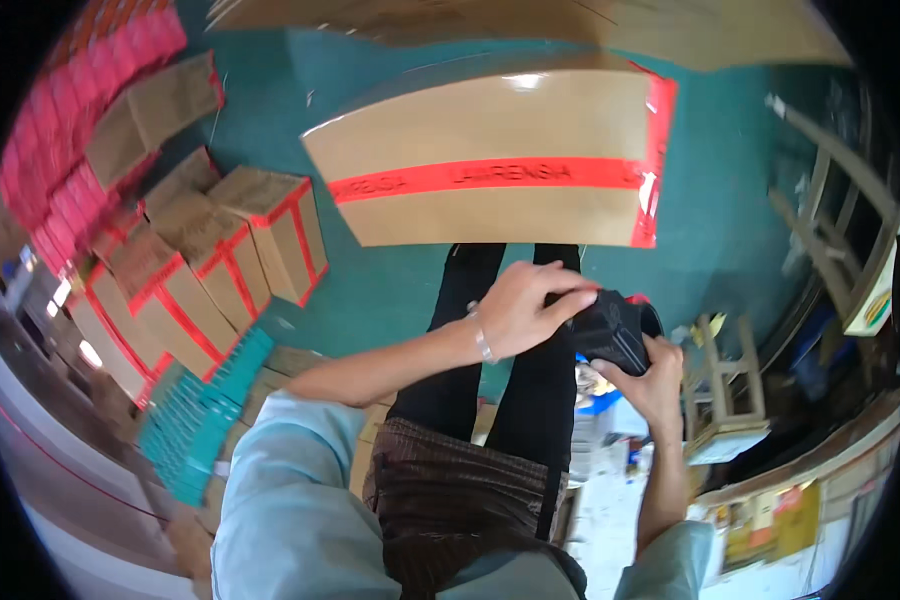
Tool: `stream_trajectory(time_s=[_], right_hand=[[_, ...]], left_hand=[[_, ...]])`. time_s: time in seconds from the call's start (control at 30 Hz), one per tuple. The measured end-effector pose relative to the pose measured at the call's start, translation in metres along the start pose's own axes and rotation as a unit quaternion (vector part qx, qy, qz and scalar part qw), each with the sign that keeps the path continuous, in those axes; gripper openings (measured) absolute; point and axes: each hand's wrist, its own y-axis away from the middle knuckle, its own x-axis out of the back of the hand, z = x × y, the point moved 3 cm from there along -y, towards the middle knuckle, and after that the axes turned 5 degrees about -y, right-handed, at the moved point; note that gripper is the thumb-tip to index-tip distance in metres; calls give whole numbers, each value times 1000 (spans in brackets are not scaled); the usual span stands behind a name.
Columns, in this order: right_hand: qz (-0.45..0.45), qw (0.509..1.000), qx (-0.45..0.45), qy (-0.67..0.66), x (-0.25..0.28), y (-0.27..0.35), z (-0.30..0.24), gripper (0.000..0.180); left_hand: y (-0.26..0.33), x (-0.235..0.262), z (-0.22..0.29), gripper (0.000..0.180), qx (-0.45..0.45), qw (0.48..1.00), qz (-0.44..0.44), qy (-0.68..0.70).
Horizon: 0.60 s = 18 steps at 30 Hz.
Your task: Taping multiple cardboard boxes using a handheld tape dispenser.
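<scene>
- Your left hand (pixel 525 310) lies over the top of a black tape dispenser (pixel 615 330), fingers curled onto its upper edge, gripping it.
- Your right hand (pixel 655 385) cups the same dispenser from below and behind, fingers wrapped round its body, so both hands close on it together.
- You hold the dispenser in front of your waist, above your dark trousers, well clear of any box; a sliver of red shows at its far edge, most likely the roll.
- Just ahead on the green floor (pixel 730 200) sits a large cardboard box (pixel 490 165), already sealed: a red tape band runs along its top and another down its right end.
- To your left, a stack of smaller taped boxes (pixel 210 260) looks finished too.
- Judging by that, the sealing in view seems done, and you appear to be tending the dispenser itself; no unsealed box shows near your hands.
</scene>
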Motion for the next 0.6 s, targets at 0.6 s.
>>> stream_trajectory(time_s=[0.6], right_hand=[[-75, 635, 357, 680, -266, -319, -387, 56]], left_hand=[[54, 41, -337, 60, 65, 368, 439, 817]])
